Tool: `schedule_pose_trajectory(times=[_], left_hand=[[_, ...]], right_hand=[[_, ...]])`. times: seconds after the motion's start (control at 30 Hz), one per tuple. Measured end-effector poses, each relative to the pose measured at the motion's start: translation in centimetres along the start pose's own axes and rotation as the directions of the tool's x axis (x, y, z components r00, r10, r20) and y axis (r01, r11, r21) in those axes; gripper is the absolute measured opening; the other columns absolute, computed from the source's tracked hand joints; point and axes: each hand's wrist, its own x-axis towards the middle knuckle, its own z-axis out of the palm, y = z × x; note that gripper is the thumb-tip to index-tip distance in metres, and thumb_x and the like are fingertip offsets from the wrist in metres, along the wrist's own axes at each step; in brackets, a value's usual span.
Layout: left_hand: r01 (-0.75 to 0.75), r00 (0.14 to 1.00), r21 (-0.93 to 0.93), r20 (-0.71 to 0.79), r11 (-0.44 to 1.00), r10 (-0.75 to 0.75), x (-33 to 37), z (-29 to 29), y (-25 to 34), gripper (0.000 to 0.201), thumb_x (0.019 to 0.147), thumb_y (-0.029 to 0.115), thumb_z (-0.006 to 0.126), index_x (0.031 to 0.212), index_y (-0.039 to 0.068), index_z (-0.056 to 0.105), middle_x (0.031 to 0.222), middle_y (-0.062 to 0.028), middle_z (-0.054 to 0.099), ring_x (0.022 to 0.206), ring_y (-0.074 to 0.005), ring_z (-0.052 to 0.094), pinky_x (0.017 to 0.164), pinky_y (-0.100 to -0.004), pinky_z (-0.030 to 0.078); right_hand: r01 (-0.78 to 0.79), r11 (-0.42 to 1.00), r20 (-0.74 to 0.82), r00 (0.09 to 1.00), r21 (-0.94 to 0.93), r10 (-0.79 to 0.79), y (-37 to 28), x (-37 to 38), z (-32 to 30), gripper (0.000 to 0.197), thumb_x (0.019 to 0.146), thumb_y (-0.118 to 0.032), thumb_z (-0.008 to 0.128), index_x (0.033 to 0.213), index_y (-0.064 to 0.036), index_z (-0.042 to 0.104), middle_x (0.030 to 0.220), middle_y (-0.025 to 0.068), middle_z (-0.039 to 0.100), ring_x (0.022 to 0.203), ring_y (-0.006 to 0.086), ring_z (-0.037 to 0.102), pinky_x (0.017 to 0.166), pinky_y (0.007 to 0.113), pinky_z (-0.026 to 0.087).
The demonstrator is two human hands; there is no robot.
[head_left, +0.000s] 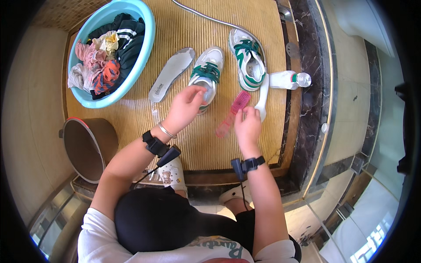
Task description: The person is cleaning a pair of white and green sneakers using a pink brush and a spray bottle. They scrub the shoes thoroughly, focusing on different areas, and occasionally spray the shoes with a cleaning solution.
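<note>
My left hand [185,107] is closed on the heel of a white and grey sneaker [206,72] with green laces; its fingers reach the shoe's opening. My right hand [248,125] has its fingers curled at the edge of a pink brush [240,102], pinching it near the neck. The brush's clear pinkish handle points toward me and looks slightly blurred. Beyond it sits the matching sneaker [248,61], its toe pointing away. A grey insole [172,74] lies on the slatted mat left of the held sneaker.
A light blue basin [151,33] with clothes stands at the far left, and a dark bucket [90,147] nearer. A clear bottle [285,80] lies on the right beside a white handheld shower head [262,98] with a metal hose [206,16]. A dark marble ledge [309,87] bounds the mat [197,149].
</note>
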Motion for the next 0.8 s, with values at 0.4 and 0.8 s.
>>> schedule_pose_trajectory(times=[0.4,0.8], left_hand=[[-0.551,0.78,0.699,0.239,0.455,0.578,5.6,-2.4,0.8,0.022,0.077,0.012,0.072,0.097,0.008,0.063,0.12,-0.0132,0.058,0.103,-0.0337,0.06,0.087,-0.0431,0.05],[-0.481,0.874,0.536,0.235,0.694,0.425,6.0,-4.0,0.5,0.02,0.082,0.023,0.061,0.08,0.005,0.07,0.128,-0.0117,0.063,0.129,-0.0362,0.05,0.107,-0.0528,0.036]], right_hand=[[-0.103,0.911,0.139,0.989,0.398,0.051,-3.2,-2.8,1.9,0.06,0.087,-0.001,0.057,0.145,-0.0096,0.041,0.108,0.0221,0.064,0.094,0.0376,0.065,0.08,0.044,0.052],[0.487,0.868,0.472,0.79,-0.097,-0.391,-7.4,-2.3,-10.0,0.049,0.083,-0.005,0.057,0.131,-0.0111,0.057,0.099,0.0146,0.061,0.081,0.0327,0.066,0.068,0.042,0.055]])
